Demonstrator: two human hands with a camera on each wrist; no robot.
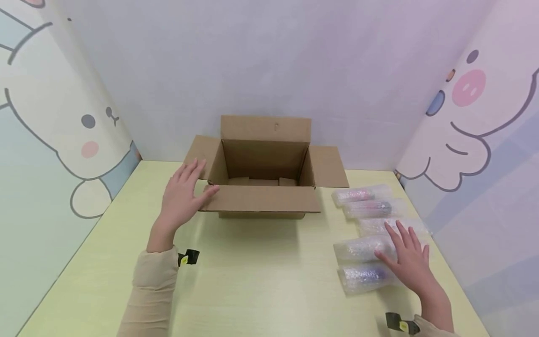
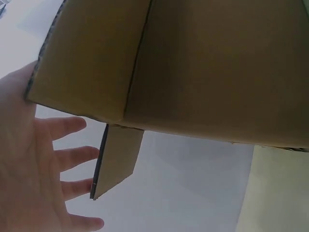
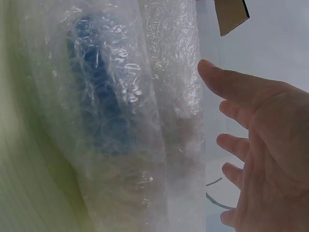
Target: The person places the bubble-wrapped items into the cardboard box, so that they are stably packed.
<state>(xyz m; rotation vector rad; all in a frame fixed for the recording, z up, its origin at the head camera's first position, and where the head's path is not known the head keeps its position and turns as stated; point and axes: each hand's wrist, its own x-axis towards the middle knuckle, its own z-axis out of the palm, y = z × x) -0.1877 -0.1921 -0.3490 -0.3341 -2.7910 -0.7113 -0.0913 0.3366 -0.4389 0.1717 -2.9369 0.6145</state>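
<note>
**Right hand (image 1: 410,262) above the bubble-wrapped bundles (image 1: 364,250), left hand (image 1: 181,194) at the box (image 1: 265,159)**

The right hand grasps nothing: its fingers are spread over the right ends of the nearer bundles, and I cannot tell whether it touches them. Five bundles lie in a row on the table (image 1: 244,276), to the right of the box. The left hand also grips nothing; its thumb lies at the left corner of the front flap (image 1: 265,199), its fingers beside the left flap (image 1: 205,150).

For a secure hold, I think it is better to take one bundle around its middle, because the wrapping looks slippery. The left hand may steady the box, with light pressure, so the flap does not bend.

About room: all four flaps turn outward, and the right flap (image 1: 327,166) sticks out just beside the farthest bundle. Bare table lies before the box. The right-hand panel (image 1: 484,220) stands near the bundles, so it limits sideways movement.
</note>
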